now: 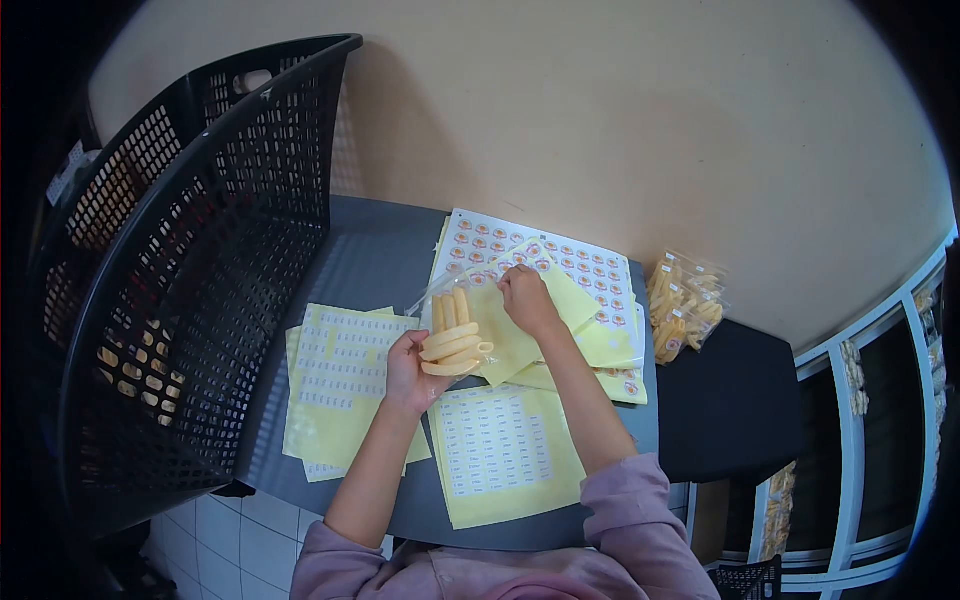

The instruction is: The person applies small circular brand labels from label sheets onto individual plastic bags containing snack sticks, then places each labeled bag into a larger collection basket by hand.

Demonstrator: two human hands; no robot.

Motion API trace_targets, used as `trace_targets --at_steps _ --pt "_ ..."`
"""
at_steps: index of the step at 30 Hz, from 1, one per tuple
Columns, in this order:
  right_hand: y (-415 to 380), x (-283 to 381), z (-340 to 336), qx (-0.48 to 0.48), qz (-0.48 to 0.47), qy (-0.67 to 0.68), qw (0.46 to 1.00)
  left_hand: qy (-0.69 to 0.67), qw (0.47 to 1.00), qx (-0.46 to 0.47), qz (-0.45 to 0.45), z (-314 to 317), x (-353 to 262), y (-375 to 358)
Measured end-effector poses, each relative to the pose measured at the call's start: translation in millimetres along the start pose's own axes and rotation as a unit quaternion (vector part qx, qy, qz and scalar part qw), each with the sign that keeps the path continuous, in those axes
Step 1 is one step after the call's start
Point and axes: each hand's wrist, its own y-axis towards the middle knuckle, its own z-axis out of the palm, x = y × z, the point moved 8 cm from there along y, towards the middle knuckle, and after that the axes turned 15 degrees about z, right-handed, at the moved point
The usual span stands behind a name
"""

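My left hand (408, 372) is closed around a clear plastic bag of pale yellow stick snacks (455, 335), held over the middle of the table. To its right, my right hand (528, 300) has its fingers pinched together above a sheet of round logo stickers (590, 262) and its yellow backing paper (565, 300). Whatever is between those fingertips is too small to make out. Below the hands lies a yellow sheet with rows of small white printed labels (495, 445). Another such label sheet (340, 365) is left of my left hand.
A tall black perforated basket (170, 270) stands at the table's left, with another behind it. Several filled snack bags (685, 305) are piled at the right by the wall, near a black surface (730, 400). A pale-framed rack (850, 450) with packets stands farther right.
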Motion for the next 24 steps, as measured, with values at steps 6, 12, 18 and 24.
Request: trace_targets --at_steps 6,12,18,24 --pt "6 -6 3 0.049 0.033 0.006 0.998 0.022 1.000 -0.005 0.002 1 -1 0" --pt "9 -6 -1 0.049 0.039 0.010 0.998 0.006 1.000 0.009 -0.009 -5 2 5" --pt "12 -13 0 0.053 0.047 -0.016 0.997 0.032 0.999 0.007 -0.009 -2 2 2" --pt "14 -16 -4 0.006 0.039 0.021 0.999 0.026 0.999 0.014 -0.014 -9 4 6"
